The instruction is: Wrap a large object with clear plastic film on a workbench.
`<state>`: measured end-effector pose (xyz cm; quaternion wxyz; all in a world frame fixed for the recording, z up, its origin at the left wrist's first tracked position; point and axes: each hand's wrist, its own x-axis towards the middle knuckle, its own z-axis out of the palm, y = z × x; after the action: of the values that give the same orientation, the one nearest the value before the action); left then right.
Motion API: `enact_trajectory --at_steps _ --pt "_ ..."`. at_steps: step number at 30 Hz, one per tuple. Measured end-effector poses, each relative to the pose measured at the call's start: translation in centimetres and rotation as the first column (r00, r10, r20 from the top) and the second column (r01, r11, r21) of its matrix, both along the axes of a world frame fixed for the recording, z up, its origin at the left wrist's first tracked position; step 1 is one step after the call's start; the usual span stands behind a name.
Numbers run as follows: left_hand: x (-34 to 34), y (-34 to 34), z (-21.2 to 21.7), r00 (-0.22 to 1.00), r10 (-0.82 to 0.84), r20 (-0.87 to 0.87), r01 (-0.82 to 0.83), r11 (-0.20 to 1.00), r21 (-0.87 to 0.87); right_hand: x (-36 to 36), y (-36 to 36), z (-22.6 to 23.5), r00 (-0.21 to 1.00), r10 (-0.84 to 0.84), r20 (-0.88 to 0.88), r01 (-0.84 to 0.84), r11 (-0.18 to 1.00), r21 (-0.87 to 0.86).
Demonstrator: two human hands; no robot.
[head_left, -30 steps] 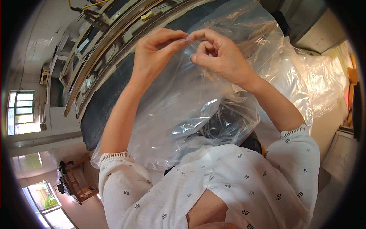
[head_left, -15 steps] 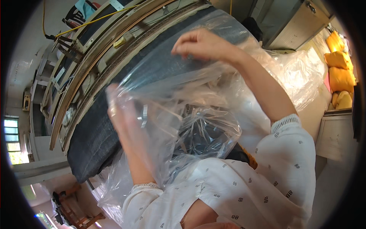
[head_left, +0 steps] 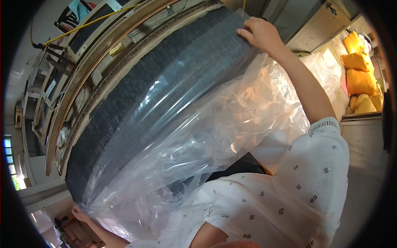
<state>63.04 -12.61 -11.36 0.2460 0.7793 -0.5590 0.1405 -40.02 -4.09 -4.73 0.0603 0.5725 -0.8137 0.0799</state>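
The right hand is raised far out, its fingers folded over the upper edge of a large clear, crinkled plastic bag, pinching the film. The left hand is low at the opposite end, only partly in view behind the film; its fingers seem to grip the bag's lower edge, though I cannot tell how tightly they close. With the two hands so far apart, the bag is stretched into a taut sheet, probably so that its mouth spreads wide along the long dark grey slab of foam-like padding that lies just beyond the fingers. The film lies over the near face of that slab, touching it between the two hands, while the loose remainder billows down toward the person's white patterned shirt.

Beyond the slab, further from the fingers, curved pale wooden frames stand stacked against each other, with a yellow cord running across them. Well to the outside of the right fingers, several plump yellow cushions are piled on a light wooden shelf. No labels or signs are legible.
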Motion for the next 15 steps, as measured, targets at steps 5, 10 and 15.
enact_trajectory --at_steps 5,10,15 --pt "0.9 -8.2 -3.5 0.919 0.005 -0.394 -0.065 0.988 -0.138 -4.9 -6.1 -2.7 0.949 0.002 0.314 0.002 1.0 -0.014" --pt "-5.3 -15.2 -5.2 0.793 -0.009 -0.609 -0.324 0.84 -0.434 -10.2 -7.9 -4.3 0.822 -0.298 0.486 0.279 0.954 0.113" --pt "0.5 -11.5 -3.6 0.687 -0.34 -0.642 -0.168 0.786 -0.595 -0.3 -12.1 0.0 0.713 0.062 -0.699 -0.149 0.987 -0.064"
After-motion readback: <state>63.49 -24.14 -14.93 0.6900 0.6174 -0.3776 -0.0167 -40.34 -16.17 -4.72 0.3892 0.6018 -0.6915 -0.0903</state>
